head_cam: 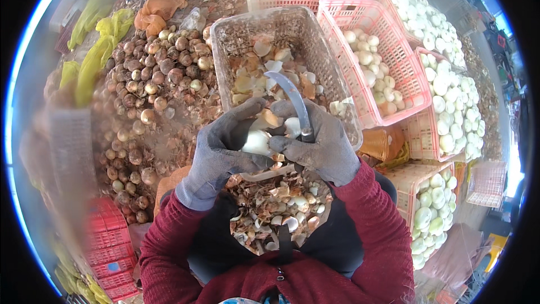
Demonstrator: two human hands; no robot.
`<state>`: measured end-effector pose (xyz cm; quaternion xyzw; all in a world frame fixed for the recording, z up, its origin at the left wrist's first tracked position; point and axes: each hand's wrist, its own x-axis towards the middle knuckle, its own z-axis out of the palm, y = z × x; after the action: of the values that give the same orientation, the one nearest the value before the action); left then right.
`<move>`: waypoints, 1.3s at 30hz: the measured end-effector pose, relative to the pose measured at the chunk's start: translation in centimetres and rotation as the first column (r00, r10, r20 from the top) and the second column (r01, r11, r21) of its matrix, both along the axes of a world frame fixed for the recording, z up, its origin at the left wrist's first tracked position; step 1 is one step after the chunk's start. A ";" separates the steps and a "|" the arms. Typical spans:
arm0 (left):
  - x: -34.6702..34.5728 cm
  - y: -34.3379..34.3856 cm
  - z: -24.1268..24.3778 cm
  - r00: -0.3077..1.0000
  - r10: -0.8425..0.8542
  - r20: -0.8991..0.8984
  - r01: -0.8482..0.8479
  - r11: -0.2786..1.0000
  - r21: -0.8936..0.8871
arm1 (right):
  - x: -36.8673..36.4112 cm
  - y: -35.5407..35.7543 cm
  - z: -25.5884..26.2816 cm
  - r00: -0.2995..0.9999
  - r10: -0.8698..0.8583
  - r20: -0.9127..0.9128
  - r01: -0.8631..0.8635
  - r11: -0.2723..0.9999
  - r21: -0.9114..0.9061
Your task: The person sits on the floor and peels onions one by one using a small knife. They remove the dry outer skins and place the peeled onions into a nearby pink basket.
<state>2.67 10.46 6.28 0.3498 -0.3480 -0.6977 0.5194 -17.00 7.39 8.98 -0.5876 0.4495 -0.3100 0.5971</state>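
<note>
A whitish, partly peeled onion [256, 142] rests in my gloved left hand [225, 145], with fingers and thumb curled around it. My right hand [320, 139], also in a grey glove, grips the handle of a curved knife [291, 93] whose blade points up and away from me. The right thumb touches or nearly touches the onion, and pieces of peel [270, 119] show between the hands. Both hands are over the near end of a dirty plastic crate [217, 42] that holds onion skins [244, 82]. The right palm is hidden.
Unpeeled onions [168, 61] are heaped on the ground to the left. A pink crate [333, 57] at the right holds peeled onions [371, 63], with fuller crates [422, 135] beyond. Skins and scraps [278, 215] lie between my legs. Red crates [112, 249] stand at lower left.
</note>
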 end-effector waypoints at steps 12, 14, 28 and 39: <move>-0.6 0.4 0.5 0.940 0.012 0.341 0.047 0.985 -0.164 | 0.0 0.4 -1.1 0.999 -0.005 -0.033 0.001 0.993 -0.117; -0.6 0.4 0.1 0.930 0.032 0.367 0.052 0.975 -0.218 | 0.3 0.9 -1.9 0.997 -0.074 0.030 0.078 0.984 -0.162; -0.1 0.3 0.4 0.967 0.031 0.251 0.020 0.980 -0.198 | 2.2 0.4 -3.8 0.990 -0.097 0.103 0.116 0.972 -0.205; 0.5 0.5 1.1 0.998 0.042 -0.040 -0.036 0.987 0.157 | 2.0 0.5 -1.4 0.968 -0.082 0.235 0.144 0.955 -0.259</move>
<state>3.13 10.92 7.43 0.3812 -0.2741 -0.7198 0.5112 -14.96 7.85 7.54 -0.5996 0.3657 -0.4667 0.5375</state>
